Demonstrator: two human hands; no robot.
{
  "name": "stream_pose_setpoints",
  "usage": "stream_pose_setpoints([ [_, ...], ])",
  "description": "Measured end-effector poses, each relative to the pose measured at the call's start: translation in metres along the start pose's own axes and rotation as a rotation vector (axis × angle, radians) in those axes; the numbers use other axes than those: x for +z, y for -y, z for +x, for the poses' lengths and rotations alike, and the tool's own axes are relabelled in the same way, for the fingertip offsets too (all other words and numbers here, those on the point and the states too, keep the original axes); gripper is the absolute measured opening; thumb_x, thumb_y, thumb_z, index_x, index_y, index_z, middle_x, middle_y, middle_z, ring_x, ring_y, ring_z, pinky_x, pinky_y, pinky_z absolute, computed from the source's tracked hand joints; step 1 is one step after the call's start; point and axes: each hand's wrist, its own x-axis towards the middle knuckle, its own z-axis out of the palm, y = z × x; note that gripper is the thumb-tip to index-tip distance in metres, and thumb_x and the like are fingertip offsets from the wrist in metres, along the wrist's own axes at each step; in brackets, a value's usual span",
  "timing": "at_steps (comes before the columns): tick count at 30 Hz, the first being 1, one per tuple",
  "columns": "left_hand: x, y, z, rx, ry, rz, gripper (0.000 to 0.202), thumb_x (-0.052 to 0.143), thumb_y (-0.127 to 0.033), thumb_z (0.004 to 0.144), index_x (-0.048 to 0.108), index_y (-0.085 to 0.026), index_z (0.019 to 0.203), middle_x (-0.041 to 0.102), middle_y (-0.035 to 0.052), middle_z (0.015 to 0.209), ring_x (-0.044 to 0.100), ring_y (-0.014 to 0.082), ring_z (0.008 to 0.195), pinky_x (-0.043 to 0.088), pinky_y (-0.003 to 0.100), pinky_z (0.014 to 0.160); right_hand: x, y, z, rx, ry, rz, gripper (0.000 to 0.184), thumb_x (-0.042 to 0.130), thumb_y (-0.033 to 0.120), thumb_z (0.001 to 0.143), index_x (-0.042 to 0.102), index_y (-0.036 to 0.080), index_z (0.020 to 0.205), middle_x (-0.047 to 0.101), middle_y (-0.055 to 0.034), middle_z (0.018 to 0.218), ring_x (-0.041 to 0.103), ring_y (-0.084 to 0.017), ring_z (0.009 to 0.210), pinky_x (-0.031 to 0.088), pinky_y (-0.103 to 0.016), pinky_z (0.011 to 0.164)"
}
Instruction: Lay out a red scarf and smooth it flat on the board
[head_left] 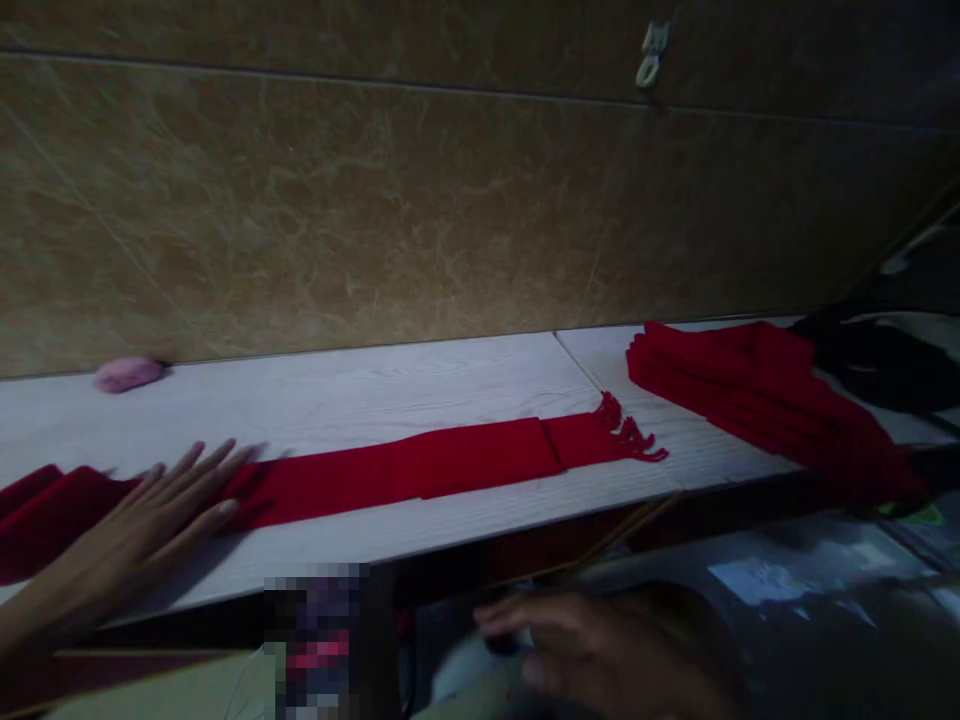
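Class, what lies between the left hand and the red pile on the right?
In the head view, the scarf runs from under the left hand to its fringe; then a strip of white table reaches the pile.

Head camera faces forward-down, close above table [465,372], toward tiled wall [360,220].

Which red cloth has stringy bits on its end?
The long flat strip running under the left hand: its right end shows a red fringe. The folded red pile farther right shows none.
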Motion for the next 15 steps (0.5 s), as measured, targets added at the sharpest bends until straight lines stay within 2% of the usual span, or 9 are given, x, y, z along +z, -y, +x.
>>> stream_pose_setpoints([
  [2,0.000,-0.031,0.014,0.056,0.031,-0.025,0.057,0.026,-0.062,0.103,0.009,-0.064,0.158,0.022,-0.0188,0.168,0.024,0.0343,0.157,0.026,0.071,0.123,-0.038,0.012,0.002,0.065,-0.228,-0.006,0.036,0.059,0.055,0.096,0.067,0.054,0.132,0.070,0.0072,0.134,0.066,-0.022,0.126,0.053,-0.041,0.107],
  [3,0.001,-0.048,0.023,0.083,0.062,-0.040,0.059,0.026,-0.062,0.104,0.008,-0.059,0.160,0.021,-0.0156,0.169,0.022,0.0334,0.158,0.025,0.070,0.124,-0.056,0.015,0.005,0.085,-0.334,-0.046,0.036,0.056,0.053,0.099,0.070,0.047,0.131,0.070,0.0029,0.135,0.065,-0.023,0.129,0.051,-0.043,0.111],
  [5,0.002,-0.084,0.044,0.119,0.104,-0.059,0.062,0.027,-0.063,0.104,0.011,-0.051,0.163,0.019,-0.0103,0.171,0.017,0.0333,0.159,0.022,0.069,0.126,-0.085,0.015,0.018,0.075,-0.568,-0.190,0.044,0.049,0.053,0.102,0.069,0.032,0.136,0.067,-0.0052,0.141,0.059,-0.025,0.135,0.045,-0.045,0.117],
  [7,0.004,-0.116,0.064,0.127,0.118,-0.072,0.065,0.026,-0.065,0.105,0.017,-0.044,0.165,0.021,-0.0061,0.171,0.014,0.0334,0.160,0.020,0.067,0.127,-0.104,0.006,0.036,0.036,-0.692,-0.380,0.052,0.045,0.050,0.104,0.065,0.020,0.141,0.058,-0.0116,0.151,0.050,-0.025,0.144,0.037,-0.044,0.123],
  [9,0.008,-0.142,0.081,0.144,0.137,-0.079,0.066,0.024,-0.066,0.105,0.021,-0.040,0.165,0.021,-0.0041,0.171,0.013,0.0332,0.160,0.019,0.066,0.128,-0.114,-0.006,0.052,0.041,-0.682,-0.594,0.054,0.037,0.042,0.107,0.059,0.011,0.145,0.049,-0.0154,0.158,0.042,-0.024,0.150,0.031,-0.043,0.126],
  [11,0.014,-0.159,0.092,0.157,0.165,-0.079,0.067,0.026,-0.066,0.104,0.023,-0.038,0.165,0.021,-0.0028,0.171,0.013,0.0337,0.160,0.018,0.065,0.128,-0.118,-0.019,0.063,0.118,-0.600,-0.808,0.054,0.030,0.036,0.109,0.054,0.009,0.149,0.043,-0.0163,0.162,0.036,-0.025,0.153,0.027,-0.047,0.127],
  [15,0.026,-0.170,0.097,0.167,0.206,-0.075,0.067,0.034,-0.065,0.104,0.030,-0.036,0.163,0.025,-0.0013,0.170,0.016,0.0357,0.160,0.013,0.067,0.128,-0.117,-0.041,0.071,0.309,-0.434,-1.105,0.051,0.030,0.032,0.110,0.050,0.015,0.153,0.042,-0.0123,0.162,0.034,-0.031,0.154,0.027,-0.061,0.125],
])
